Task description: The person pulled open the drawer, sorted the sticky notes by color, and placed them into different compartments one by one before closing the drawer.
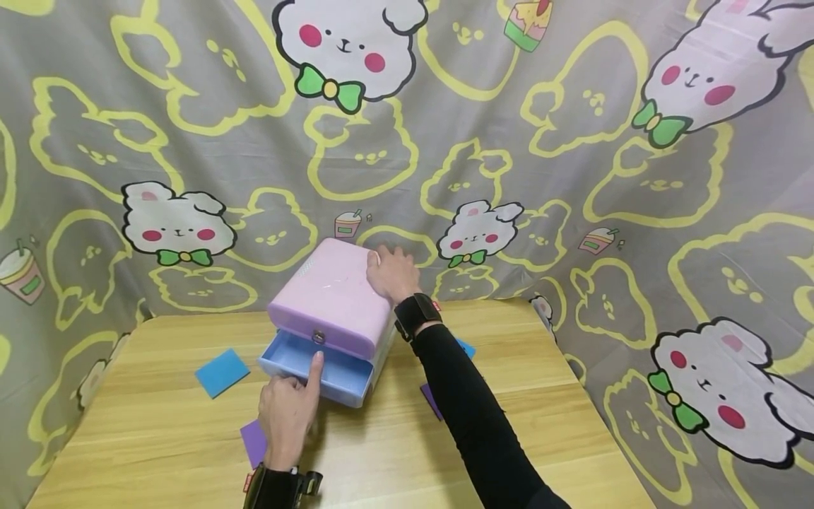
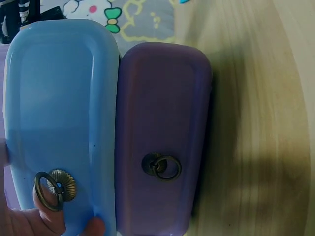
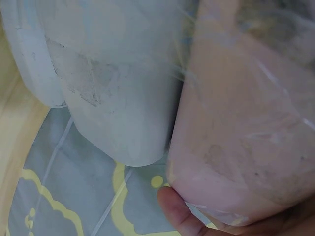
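A small drawer box [image 1: 331, 279] with a pink top stands on the table, turned at an angle. Its blue drawer [image 1: 343, 373] is pulled partway out, its visible inside bare. My left hand [image 1: 286, 417] is at the drawer's front, one finger through the brass ring pull [image 2: 67, 186] and another pointing up over the rim. Below it the purple drawer [image 2: 162, 108] has its own ring hanging free. My right hand [image 1: 396, 274] grips the box's rear right top edge; in the right wrist view a fingertip [image 3: 174, 201] lies against the pink back.
A blue card [image 1: 222, 372] lies left of the box, and a purple card [image 1: 254, 443] is partly behind my left hand. Another purple card [image 1: 430, 401] and a blue piece [image 1: 467, 348] show beside my right sleeve. A patterned curtain [image 1: 381, 155] surrounds the wooden table [image 1: 165, 424].
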`<act>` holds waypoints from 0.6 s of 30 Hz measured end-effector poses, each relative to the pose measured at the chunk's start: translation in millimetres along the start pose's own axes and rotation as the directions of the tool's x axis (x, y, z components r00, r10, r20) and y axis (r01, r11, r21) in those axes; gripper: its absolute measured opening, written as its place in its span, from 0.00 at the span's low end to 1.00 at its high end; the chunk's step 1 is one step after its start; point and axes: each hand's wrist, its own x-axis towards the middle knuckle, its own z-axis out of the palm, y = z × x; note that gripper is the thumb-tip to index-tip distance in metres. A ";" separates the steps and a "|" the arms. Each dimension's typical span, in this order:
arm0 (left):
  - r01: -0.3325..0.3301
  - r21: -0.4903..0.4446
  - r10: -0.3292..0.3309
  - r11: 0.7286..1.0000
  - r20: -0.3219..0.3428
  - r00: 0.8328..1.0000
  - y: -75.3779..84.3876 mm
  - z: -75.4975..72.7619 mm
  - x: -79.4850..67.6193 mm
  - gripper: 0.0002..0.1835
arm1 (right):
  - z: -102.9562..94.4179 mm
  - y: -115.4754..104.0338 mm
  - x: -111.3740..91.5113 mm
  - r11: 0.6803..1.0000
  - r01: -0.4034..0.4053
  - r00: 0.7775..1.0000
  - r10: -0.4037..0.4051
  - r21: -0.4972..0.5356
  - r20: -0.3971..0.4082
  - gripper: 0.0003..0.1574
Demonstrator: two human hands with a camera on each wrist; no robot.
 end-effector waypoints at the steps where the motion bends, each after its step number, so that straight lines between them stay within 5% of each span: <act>1: -0.003 0.004 0.003 1.000 0.001 1.000 -0.3 -0.6 -0.6 0.42 | 0.1 -0.1 0.2 1.000 0.000 1.000 0.000 0.000 -0.001 0.37; 18: -0.037 0.045 0.035 0.998 0.030 0.999 -6.1 -6.5 -11.0 0.39 | 0.5 0.8 0.8 1.000 -0.010 1.000 0.010 0.003 0.008 0.38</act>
